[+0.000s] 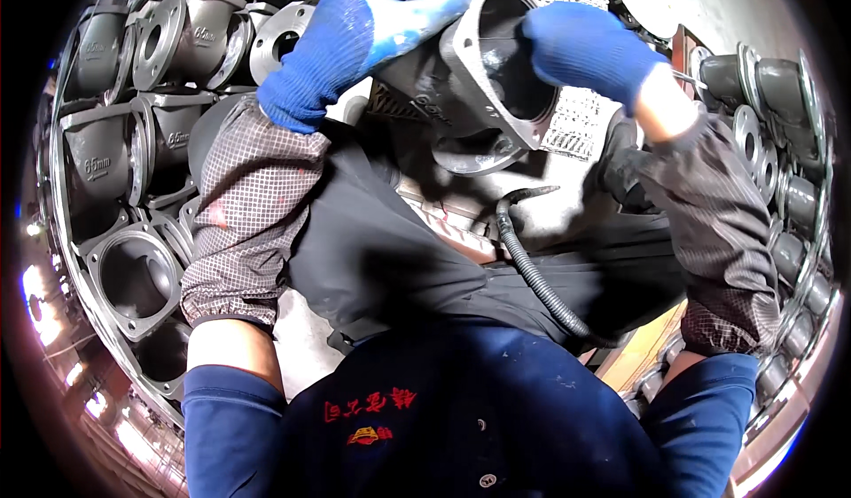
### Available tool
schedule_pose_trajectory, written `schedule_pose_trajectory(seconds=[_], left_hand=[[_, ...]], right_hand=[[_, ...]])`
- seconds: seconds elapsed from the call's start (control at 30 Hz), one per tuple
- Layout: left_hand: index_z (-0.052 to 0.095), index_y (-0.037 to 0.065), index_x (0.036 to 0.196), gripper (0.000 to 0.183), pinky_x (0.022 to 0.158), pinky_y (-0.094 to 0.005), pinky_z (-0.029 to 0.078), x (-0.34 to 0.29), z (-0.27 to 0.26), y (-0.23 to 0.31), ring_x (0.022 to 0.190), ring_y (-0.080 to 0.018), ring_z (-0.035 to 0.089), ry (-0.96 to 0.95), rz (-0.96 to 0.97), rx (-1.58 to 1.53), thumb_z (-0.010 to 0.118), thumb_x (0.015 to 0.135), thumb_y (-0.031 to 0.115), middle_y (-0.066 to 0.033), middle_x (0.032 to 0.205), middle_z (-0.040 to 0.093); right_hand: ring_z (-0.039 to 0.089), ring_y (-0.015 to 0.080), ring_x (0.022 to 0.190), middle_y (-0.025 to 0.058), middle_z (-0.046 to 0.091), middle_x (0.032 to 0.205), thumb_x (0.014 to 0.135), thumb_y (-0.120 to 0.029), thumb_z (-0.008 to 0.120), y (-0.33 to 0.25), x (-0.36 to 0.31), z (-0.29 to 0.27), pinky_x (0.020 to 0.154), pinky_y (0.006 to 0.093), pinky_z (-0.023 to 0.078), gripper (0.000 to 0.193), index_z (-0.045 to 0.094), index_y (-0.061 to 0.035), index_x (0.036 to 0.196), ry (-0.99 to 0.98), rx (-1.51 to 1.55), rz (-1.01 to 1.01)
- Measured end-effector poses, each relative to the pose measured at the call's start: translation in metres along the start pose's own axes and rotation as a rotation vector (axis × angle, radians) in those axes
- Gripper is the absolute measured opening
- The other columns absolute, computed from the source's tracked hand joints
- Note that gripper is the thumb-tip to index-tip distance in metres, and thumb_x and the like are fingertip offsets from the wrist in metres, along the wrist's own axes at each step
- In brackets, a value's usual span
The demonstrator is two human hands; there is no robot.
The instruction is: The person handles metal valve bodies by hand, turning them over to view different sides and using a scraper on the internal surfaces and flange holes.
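Note:
A dark grey cast-metal valve body (434, 90) with a wide square-cornered flange is tilted in front of me, its round opening facing right. My left hand (381, 28), in a blue glove with a pale coated palm, grips its far left side. My right hand (589, 50), also in a blue glove, is closed at the right rim of the opening, its fingertips partly hidden. A thin metal rod (687, 78) shows just past my right wrist; whether it belongs to something in that hand, I cannot make out. A lower round flange (479, 156) of the casting hangs over the floor.
Similar grey castings (97, 156) are stacked along the left, and more castings (784, 90) line the right. A ribbed black hose (532, 272) curves across by my legs. Beneath the casting lies a perforated light-coloured plate (572, 121). A wooden board (643, 352) is at lower right.

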State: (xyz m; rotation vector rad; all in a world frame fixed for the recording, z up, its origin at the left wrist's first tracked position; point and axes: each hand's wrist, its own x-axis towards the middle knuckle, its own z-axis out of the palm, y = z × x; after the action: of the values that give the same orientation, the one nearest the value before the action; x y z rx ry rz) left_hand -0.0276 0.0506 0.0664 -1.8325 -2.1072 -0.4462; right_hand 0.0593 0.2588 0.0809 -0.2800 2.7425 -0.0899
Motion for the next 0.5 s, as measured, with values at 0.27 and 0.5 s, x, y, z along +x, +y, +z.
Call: schedule_pose_trajectory(seconds=[0.27, 0.5], left_hand=[[0.055, 0.006, 0.117, 0.038, 0.085, -0.0311, 0.050, -0.021, 0.008, 0.002, 0.101, -0.0285, 0.060, 0.055, -0.322, -0.261, 0.055, 0.079, 0.005, -0.0176, 0.115, 0.058], [0.057, 0.004, 0.113, 0.035, 0.082, -0.0319, 0.050, -0.031, 0.000, -0.014, 0.099, -0.0288, 0.060, 0.037, -0.181, -0.045, 0.056, 0.078, 0.005, -0.0174, 0.109, 0.060]], right_hand=[[0.063, 0.0179, 0.084, 0.0113, 0.064, 0.092, 0.070, 0.001, 0.044, 0.035, -0.095, 0.020, 0.071, 0.0242, 0.052, 0.035, 0.060, 0.0028, 0.102, 0.350, 1.222, 0.391], [0.062, 0.0182, 0.076, 0.0154, 0.060, 0.094, 0.084, -0.003, 0.038, -0.016, -0.081, 0.098, 0.064, 0.0288, 0.054, 0.032, 0.049, 0.0046, 0.113, 0.269, 1.962, 0.486]])
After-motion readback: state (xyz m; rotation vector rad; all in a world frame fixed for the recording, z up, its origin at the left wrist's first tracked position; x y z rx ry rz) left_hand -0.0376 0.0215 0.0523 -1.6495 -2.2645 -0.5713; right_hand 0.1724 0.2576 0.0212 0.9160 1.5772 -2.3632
